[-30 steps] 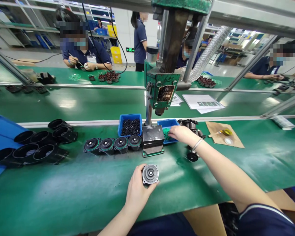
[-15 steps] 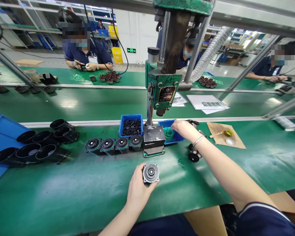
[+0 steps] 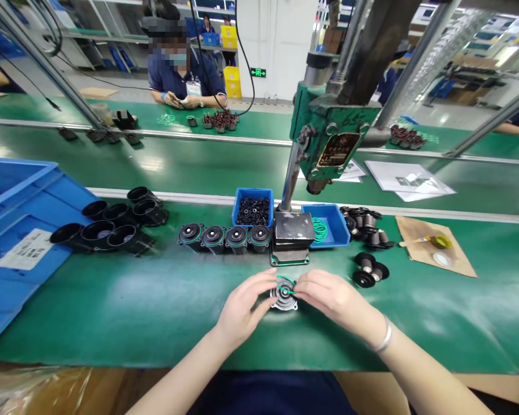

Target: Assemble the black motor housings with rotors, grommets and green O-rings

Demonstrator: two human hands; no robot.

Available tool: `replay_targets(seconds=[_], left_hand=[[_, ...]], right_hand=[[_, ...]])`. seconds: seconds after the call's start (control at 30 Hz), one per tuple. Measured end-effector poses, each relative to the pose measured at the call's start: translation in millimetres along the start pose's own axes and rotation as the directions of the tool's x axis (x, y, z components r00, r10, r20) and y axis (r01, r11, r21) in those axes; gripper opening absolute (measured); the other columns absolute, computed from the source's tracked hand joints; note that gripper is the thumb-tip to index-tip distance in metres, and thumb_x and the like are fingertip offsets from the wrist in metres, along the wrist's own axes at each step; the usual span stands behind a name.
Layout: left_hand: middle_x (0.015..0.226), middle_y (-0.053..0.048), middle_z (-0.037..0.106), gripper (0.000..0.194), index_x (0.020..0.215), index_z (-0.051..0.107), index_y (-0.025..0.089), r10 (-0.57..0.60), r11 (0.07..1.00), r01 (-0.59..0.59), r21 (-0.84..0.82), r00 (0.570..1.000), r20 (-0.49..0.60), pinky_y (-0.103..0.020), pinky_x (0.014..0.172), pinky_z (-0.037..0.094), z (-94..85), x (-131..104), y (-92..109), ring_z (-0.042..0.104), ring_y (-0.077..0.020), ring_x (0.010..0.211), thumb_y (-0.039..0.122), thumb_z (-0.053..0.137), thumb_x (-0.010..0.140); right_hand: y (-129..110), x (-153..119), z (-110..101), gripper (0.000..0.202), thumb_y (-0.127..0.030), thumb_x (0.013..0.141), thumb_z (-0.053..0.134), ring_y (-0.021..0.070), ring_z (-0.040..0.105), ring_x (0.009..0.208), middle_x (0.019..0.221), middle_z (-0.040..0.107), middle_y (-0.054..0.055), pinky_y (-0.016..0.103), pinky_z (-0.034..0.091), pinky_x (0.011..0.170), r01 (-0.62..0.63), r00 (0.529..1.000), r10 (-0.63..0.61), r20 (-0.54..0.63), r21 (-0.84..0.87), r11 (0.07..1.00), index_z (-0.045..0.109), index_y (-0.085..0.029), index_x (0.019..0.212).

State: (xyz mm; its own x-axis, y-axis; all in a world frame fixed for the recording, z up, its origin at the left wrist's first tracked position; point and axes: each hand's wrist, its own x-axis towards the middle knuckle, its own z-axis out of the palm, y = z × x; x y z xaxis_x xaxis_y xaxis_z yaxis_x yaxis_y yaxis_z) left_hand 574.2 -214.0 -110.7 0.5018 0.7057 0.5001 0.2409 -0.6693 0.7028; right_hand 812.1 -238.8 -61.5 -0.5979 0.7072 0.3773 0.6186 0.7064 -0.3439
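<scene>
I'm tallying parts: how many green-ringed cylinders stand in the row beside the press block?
4, left to right: leftmost cylinder, second cylinder, third cylinder, and rightmost cylinder beside the press block.

A green bench (image 3: 164,311) with a glossy surface, catching pale reflections, runs across the view. At its left stands a large blue crate (image 3: 64,196), with a cluster of black cylindrical housings (image 3: 121,216) just beside it, their open ends showing. Four black assemblies (image 3: 236,235) stand upright in a row, and a small blue bin (image 3: 254,191) stands behind them. At the row's right end rests the press base (image 3: 281,257), a second blue bin (image 3: 335,222) close by. Farther right lie a pile of black-disked parts (image 3: 369,222), a separate trio of similar pieces (image 3: 365,278) nearer the front edge, and a flat brown sheet (image 3: 415,225) set askew.
</scene>
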Motion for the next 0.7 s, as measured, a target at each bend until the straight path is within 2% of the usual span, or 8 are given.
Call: replay_targets(seconds=[0.07,0.13,0.3,0.43,0.6,0.7], left_hand=[[0.102,-0.005,0.072,0.012,0.103,0.062,0.021,0.043,0.999,-0.043,0.002,0.998,0.049,-0.039,0.100,0.053,-4.6,6,-3,0.066,-0.0192,0.112,0.018,0.055,0.094],[0.095,-0.005,0.073,0.012,0.096,0.064,0.020,0.045,0.999,-0.046,0.003,0.995,0.087,-0.039,0.098,0.055,-7.1,10,-6,0.068,-0.0186,0.105,0.021,0.053,0.095],[0.096,-0.007,0.072,0.017,0.097,0.066,0.020,0.048,0.999,-0.048,-0.007,0.984,0.169,-0.033,0.088,0.058,-12.1,12,-12,0.068,-0.0188,0.105,0.023,0.050,0.097],[0.100,-0.007,0.071,0.018,0.098,0.067,0.022,0.027,0.999,-0.035,0.024,0.965,0.261,-0.033,0.091,0.056,-17.2,16,-13,0.067,-0.0180,0.106,0.022,0.050,0.096],[0.101,-0.004,0.070,0.021,0.095,0.070,0.027,-0.026,0.998,0.003,0.061,0.920,0.391,-0.032,0.091,0.055,-26.0,20,-7,0.065,-0.0190,0.110,0.023,0.050,0.096],[0.105,-0.004,0.066,0.018,0.103,0.070,0.030,-0.002,0.998,-0.025,0.055,0.900,0.436,-0.036,0.099,0.051,-29.6,11,-3,0.059,-0.0216,0.121,0.024,0.055,0.094]], right_hand=[[2,1,8,0.013,-0.020,0.097,0.049,0.0134,0.059,0.088,0.092,0.065,0.006,0.027,0.052,0.078,-0.009,1.000,0.008,0.018,0.044,0.999,0.060,-0.015,0.101],[8,1,9,0.013,-0.023,0.097,0.049,0.0127,0.059,0.088,0.093,0.064,0.006,0.026,0.052,0.078,-0.048,0.998,0.045,0.033,0.110,0.993,0.060,-0.016,0.100],[13,-6,10,0.015,-0.031,0.096,0.053,0.0118,0.058,0.086,0.094,0.061,0.004,0.025,0.051,0.078,-0.200,0.976,0.171,0.135,0.243,0.949,0.058,-0.018,0.100],[4,-16,23,0.032,-0.041,0.087,0.065,0.0168,0.056,0.093,0.101,0.060,0.007,0.031,0.050,0.082,-0.229,0.973,0.212,0.096,0.236,0.945,0.054,-0.018,0.106],[-13,-27,46,0.008,-0.021,0.094,0.054,0.0160,0.052,0.085,0.091,0.060,0.006,0.031,0.046,0.077,-0.176,0.982,0.185,-0.049,0.148,0.973,0.055,-0.017,0.101],[-23,-33,53,0.019,-0.011,0.094,0.048,0.0158,0.052,0.083,0.091,0.061,0.007,0.031,0.045,0.074,-0.113,0.986,0.122,-0.111,0.082,0.990,0.056,-0.017,0.110]])
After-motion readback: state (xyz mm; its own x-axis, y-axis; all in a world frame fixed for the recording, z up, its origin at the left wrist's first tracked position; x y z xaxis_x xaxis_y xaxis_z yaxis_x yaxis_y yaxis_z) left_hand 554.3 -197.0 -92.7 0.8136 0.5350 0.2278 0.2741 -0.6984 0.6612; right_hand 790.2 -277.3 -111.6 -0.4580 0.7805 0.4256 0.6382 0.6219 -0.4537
